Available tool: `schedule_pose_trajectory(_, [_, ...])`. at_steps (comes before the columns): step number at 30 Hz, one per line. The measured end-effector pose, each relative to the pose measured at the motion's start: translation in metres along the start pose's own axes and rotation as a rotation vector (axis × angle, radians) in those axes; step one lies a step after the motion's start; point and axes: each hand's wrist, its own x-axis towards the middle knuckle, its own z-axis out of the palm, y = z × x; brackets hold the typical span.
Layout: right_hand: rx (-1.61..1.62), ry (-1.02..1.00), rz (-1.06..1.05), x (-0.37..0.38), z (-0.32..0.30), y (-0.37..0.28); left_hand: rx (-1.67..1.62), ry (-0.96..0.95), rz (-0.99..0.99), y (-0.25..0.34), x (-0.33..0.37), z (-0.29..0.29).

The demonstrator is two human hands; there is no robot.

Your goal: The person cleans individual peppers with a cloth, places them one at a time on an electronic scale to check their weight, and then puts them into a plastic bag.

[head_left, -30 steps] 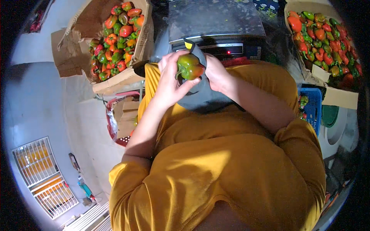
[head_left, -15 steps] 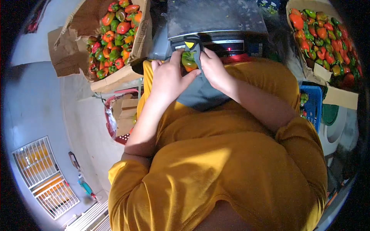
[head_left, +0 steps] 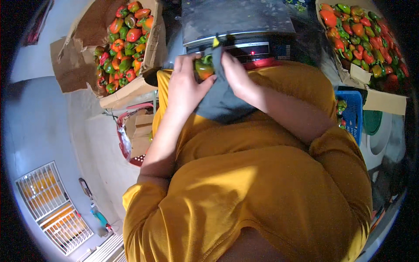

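A green and orange bell pepper (head_left: 204, 67) sits in the grip of my left hand (head_left: 187, 83), its stem end up and my thumb along its lower side. Against its right side lies a dark grey cloth (head_left: 227, 98), which hangs down over my lap. My right hand (head_left: 238, 78) is closed on the upper part of this cloth, and some of its fingers are hidden behind it. Just beyond both hands stands a weighing scale (head_left: 238, 19) with a flat metal top and a small red light on its front.
At the far left a torn cardboard box (head_left: 150, 48) holds many red, orange and green peppers; a second cardboard box (head_left: 384, 102) of peppers is at the far right. Below that one is a blue plastic basket (head_left: 355, 115). A red basket (head_left: 123, 135) with cardboard stands left of my lap.
The pepper and both hands have shifted slightly left relative to my body. My right hand has turned, with its fingers now farther behind the cloth. The whole view has also shifted a little.
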Motion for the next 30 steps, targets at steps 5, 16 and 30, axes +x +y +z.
schedule_pose_trajectory(5, [-0.843, -0.318, -0.24, 0.008, -0.002, -0.014, 0.045, -0.103, -0.029, -0.006, -0.006, 0.0])
schedule_pose_trajectory(16, [-2.054, -0.652, 0.043, 0.02, -0.058, -0.062, -0.323, -0.245, -0.24, -0.019, 0.004, -0.044])
schedule_pose_trajectory(30, [-1.434, -0.184, -0.486, 0.008, -0.051, -0.15, -1.129, -0.139, -0.526, -0.028, -0.003, -0.03])
